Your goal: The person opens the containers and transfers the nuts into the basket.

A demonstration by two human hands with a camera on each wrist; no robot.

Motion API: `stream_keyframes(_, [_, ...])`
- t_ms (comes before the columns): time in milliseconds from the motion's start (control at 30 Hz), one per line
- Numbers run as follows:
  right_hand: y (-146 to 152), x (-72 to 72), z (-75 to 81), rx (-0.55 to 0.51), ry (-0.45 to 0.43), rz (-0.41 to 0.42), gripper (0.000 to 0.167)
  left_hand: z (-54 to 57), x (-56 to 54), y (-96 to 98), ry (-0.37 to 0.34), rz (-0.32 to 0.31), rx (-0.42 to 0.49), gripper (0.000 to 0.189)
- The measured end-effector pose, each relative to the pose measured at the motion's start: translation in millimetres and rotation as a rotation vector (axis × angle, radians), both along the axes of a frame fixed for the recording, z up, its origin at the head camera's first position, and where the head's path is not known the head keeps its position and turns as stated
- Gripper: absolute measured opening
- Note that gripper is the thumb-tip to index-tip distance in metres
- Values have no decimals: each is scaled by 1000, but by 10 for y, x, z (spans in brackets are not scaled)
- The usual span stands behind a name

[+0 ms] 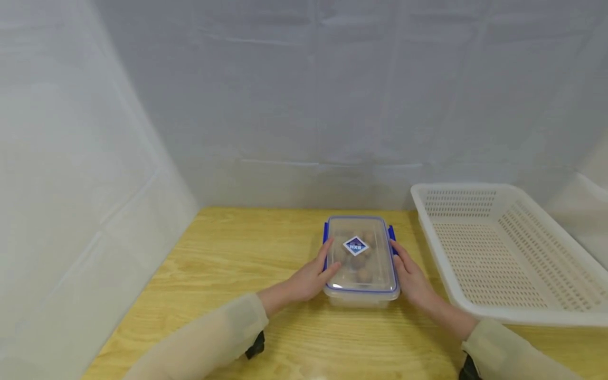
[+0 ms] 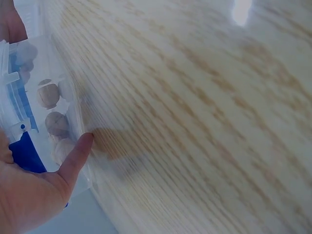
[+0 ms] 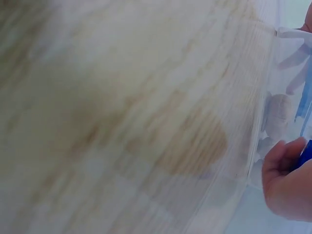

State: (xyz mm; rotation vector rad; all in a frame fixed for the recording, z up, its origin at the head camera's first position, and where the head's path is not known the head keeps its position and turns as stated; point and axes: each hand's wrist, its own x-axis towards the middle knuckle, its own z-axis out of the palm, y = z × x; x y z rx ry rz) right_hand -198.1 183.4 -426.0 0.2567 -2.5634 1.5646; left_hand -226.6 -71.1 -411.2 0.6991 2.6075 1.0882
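Observation:
A clear plastic food container with a blue-edged lid stands on the table, a blue and white diamond label on top. Several round brown lumps show through its wall. My left hand holds the left side, thumb over the lid's edge; in the left wrist view one finger stretches along the wall, beside a blue side latch. At the opposite side, my right hand has its fingertips at the blue right latch, which angles outward. The right wrist view shows those fingers curled against the latch.
A large white perforated plastic basket stands on the right of the wooden table, close beside my right forearm. White sheeting hangs behind the table and along its sides.

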Motion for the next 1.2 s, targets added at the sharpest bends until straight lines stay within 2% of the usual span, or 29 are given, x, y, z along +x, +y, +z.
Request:
stream_keyframes(333, [3, 9, 54, 118, 41, -77, 39, -6, 4, 14, -9, -1, 7, 69])
stream_keyframes(700, [0, -20, 86, 158, 108, -134, 36, 17, 2, 5, -6, -5, 7, 69])
stream_keyframes(867, [-1, -19, 72, 152, 133, -135, 35, 9, 0, 10, -2, 5, 9, 69])
stream_keyframes(1033, [-7, -2, 84, 114, 89, -112, 37, 7, 5, 18, -3, 11, 11, 68])
stream_keyframes(1200, [-34, -5, 76, 68, 29, -72, 48, 18, 14, 12, 3, 18, 5, 68])
